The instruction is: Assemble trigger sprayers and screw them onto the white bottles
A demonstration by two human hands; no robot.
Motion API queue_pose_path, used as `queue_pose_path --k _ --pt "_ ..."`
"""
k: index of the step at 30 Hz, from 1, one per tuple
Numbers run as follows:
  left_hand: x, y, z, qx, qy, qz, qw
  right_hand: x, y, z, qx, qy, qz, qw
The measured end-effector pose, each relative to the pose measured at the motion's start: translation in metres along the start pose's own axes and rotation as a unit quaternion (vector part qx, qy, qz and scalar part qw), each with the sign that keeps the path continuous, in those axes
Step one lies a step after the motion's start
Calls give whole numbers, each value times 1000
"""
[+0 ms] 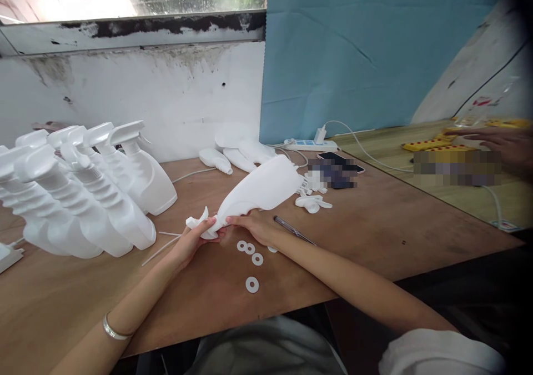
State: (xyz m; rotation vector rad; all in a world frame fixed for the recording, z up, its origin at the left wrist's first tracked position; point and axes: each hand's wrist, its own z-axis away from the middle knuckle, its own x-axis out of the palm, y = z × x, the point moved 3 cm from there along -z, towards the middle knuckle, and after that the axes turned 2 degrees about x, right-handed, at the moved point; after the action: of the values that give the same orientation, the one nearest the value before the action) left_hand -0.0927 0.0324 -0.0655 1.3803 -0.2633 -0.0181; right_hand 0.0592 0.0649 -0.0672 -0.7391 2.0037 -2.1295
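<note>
A white plastic spray bottle [260, 189] lies tilted across the middle of the wooden table [375, 225], its base pointing up and right. My left hand [191, 241] is closed on the white trigger head [199, 223] at the bottle's neck. My right hand [254, 225] grips the bottle's neck from below. Several white washers [252, 284] lie on the table just in front of my hands. A thin pen-like tool [291, 229] rests beside my right wrist.
A row of finished white spray bottles [104, 191] stands at the left. Loose bottles [233, 155] and trigger parts [312, 201] lie behind. A power strip [310, 144] and a phone [339, 166] sit near the blue board. Another person's hand [499, 141] works at the right.
</note>
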Motion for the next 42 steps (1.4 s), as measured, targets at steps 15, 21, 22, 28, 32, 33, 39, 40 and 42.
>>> queue_pose_path --k 15,21,22,28,32,33,39,40,42 --pt "5 18 6 142 44 -229 962 1 -4 1 25 2 -97 995" --pt "4 12 6 108 20 -149 983 2 -3 3 35 -19 -84 996" --pt "4 10 5 95 19 -114 989 3 -4 4 31 -25 -76 996" --pt "0 -5 -2 -32 0 58 998 7 -9 7 2 -66 -28 997" --pt "-1 -6 -4 -63 -16 93 993 7 -7 7 6 -61 -17 998" --pt "-1 -6 -4 -55 -13 89 994 7 -6 7 5 -63 -20 998" --pt "1 7 3 35 9 6 999 6 -6 5 10 -57 -32 998" --pt "2 9 5 41 13 -7 999 6 -6 5 13 -47 -30 998" --pt "3 12 7 53 14 -35 998 5 -6 5 21 -27 -26 999"
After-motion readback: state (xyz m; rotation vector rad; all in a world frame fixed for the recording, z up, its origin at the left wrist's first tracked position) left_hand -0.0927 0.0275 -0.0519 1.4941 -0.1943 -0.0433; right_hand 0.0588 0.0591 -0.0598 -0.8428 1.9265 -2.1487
